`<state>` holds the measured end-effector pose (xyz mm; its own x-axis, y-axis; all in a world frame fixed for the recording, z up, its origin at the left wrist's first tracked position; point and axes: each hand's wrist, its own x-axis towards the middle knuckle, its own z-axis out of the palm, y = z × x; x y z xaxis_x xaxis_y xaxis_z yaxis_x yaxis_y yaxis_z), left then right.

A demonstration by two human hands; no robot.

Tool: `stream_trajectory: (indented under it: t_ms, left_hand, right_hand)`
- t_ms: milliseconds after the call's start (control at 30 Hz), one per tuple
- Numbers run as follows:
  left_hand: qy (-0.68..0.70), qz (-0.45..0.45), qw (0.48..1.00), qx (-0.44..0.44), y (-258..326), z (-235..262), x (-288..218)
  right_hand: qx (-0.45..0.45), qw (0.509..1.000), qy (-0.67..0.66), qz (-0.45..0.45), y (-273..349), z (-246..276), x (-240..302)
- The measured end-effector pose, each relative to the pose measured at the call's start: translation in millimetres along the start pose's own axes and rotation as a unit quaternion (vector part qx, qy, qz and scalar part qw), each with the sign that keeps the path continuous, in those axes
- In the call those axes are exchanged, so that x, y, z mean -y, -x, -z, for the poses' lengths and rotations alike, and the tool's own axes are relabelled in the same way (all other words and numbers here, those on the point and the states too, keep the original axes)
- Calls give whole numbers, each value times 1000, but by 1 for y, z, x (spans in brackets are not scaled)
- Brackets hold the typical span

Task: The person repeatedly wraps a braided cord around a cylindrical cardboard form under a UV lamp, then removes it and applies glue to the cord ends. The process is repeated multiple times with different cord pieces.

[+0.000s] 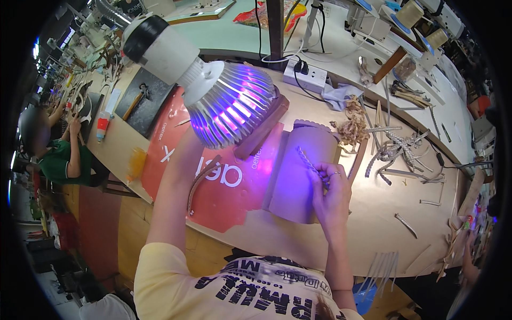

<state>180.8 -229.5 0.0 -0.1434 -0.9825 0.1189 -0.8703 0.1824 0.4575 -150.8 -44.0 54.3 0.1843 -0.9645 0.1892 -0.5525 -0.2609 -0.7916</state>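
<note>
A short braided cord [305,160] is pinched between the fingers of my right hand [332,196], which rests over the right side of a curved brown block [292,186]. The cord's free end points up and left across the block. My left forearm [172,186] reaches up over the red sheet [213,205] and passes behind a large lamp [229,109]. The lamp hides my left hand, so I cannot see its fingers. Beside that forearm a thin brown strip [198,184] lies bent on the sheet. Purple light falls on the block and my right hand.
Braided cords [402,149] lie heaped at the right, with a loose piece [406,225] nearer me. A power strip [305,74] and cloth [341,97] are behind the block. A hammer [140,98] lies on a dark slab. Another person [64,160] works at far left.
</note>
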Motion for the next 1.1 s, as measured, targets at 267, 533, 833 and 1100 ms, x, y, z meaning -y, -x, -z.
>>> stream_trajectory:
  t_ms: [267, 533, 833, 1100]
  left_hand:
    - [-60, -33, 997, 20, 2, -27, 3]
    - [-18, -67, 997, -36, 9, -25, 4]
    - [40, -79, 991, -98, 51, -28, -40]
    - [120, -222, 967, -28, 17, -76, -24]
  right_hand:
    - [12, 1000, 12, 6, -1, 2, 1]
    - [-1, 999, 24, 27, 0, 0, 0]
    - [-3, 999, 16, 33, 1, -2, 1]
    - [9, 998, 59, 31, 4, -1, 1]
